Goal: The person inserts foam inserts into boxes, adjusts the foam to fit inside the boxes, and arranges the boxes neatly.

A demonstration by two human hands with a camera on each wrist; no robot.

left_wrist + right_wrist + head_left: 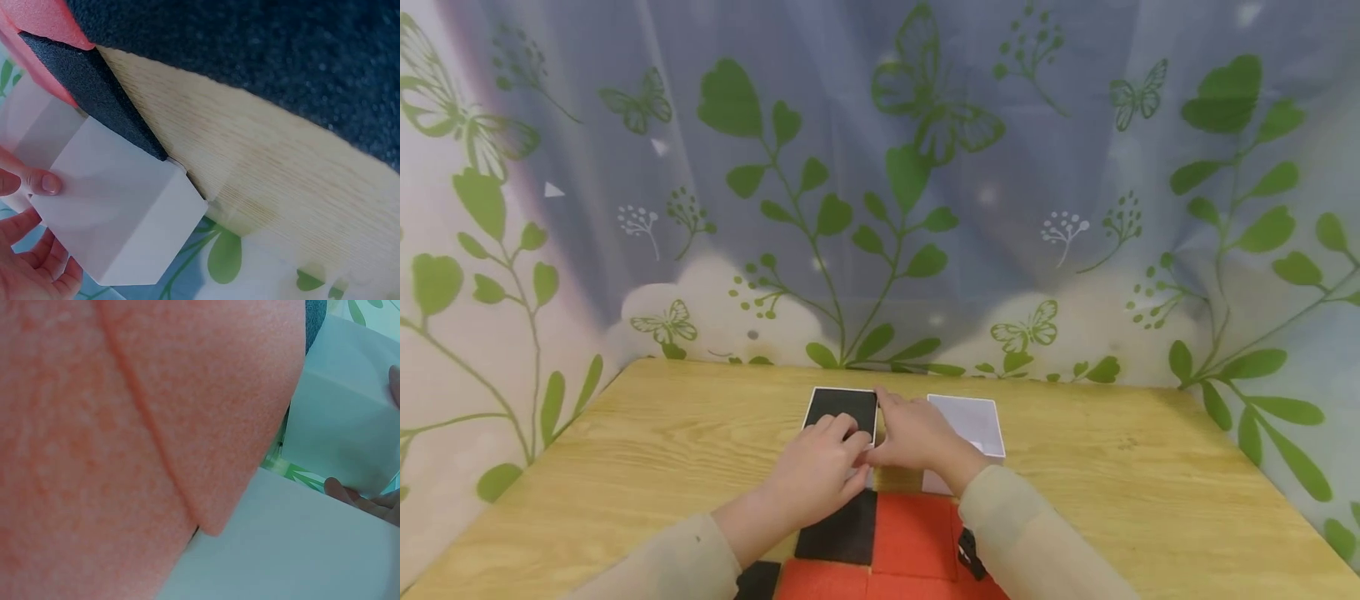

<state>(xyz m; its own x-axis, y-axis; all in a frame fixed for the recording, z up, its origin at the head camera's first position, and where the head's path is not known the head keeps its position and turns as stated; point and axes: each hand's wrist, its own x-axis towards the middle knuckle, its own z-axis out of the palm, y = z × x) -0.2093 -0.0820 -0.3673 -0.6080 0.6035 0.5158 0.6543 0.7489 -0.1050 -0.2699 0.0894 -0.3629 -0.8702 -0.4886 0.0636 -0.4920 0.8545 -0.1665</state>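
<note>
A white-edged box (pixel 857 400) with a dark square top lies ahead of me in the head view. My left hand (pixel 820 467) grips its near side with bent fingers, partly covering it. My right hand (pixel 913 429) holds its right side, index finger at the far corner and thumb toward the near one, close to the left fingers. In the left wrist view the box shows plain white faces (pixel 106 200), with a thumb (pixel 47 182) against one. From the right wrist, the box (pixel 340 431) appears with fingertips (pixel 337 487) beside it.
A second white box (pixel 966 417) stands to the right, partly behind my right wrist. Nearer me lie black (pixel 838 529) and red foam blocks (pixel 917 533), edge to edge. A small black object (pixel 970 554) sits by my right sleeve. A leaf-patterned curtain (pixel 850 208) hangs behind the wooden table (pixel 700 417).
</note>
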